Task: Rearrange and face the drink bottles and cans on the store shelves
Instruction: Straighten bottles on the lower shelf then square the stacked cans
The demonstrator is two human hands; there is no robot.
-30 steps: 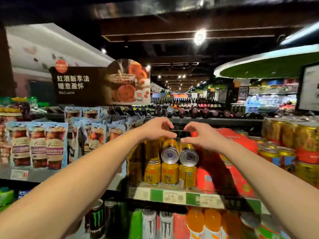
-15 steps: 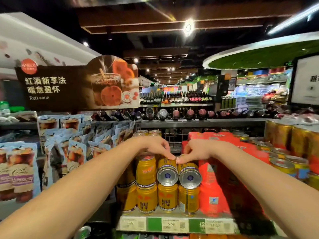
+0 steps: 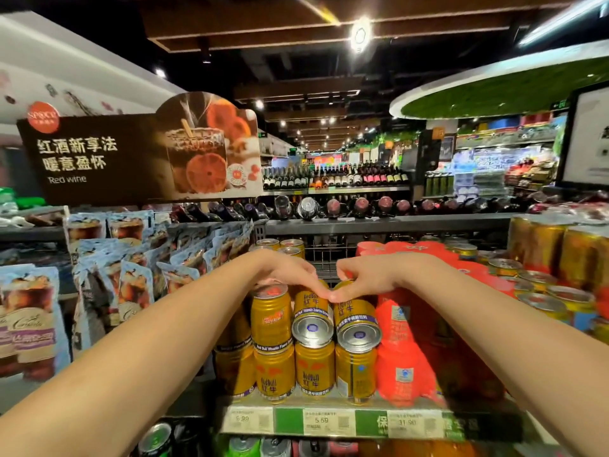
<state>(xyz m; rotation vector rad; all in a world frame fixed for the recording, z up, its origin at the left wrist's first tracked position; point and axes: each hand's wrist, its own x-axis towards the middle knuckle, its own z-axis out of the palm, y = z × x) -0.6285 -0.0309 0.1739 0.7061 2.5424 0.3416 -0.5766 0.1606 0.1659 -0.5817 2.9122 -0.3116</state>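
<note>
Above the gold cans (image 3: 313, 328): open air up to the grey upper shelf (image 3: 379, 224); both arms reach in here.
Behind: a wire grille (image 3: 324, 258) closes the back.
Left: hanging pouches (image 3: 135, 291) crowd close beside the cans.
Right: red packs (image 3: 408, 341) touch the cans; no gap.
Below: price-tag rail (image 3: 329, 422) fronts the shelf edge.

Dim dark ceiling, bright round ceiling lamp (image 3: 361, 34) flaring with streaks. Shelves well lit, colours saturated. Strong fisheye bend at edges. Bottom corners and price tags (image 3: 321, 422) smeared; far aisle soft.
</note>
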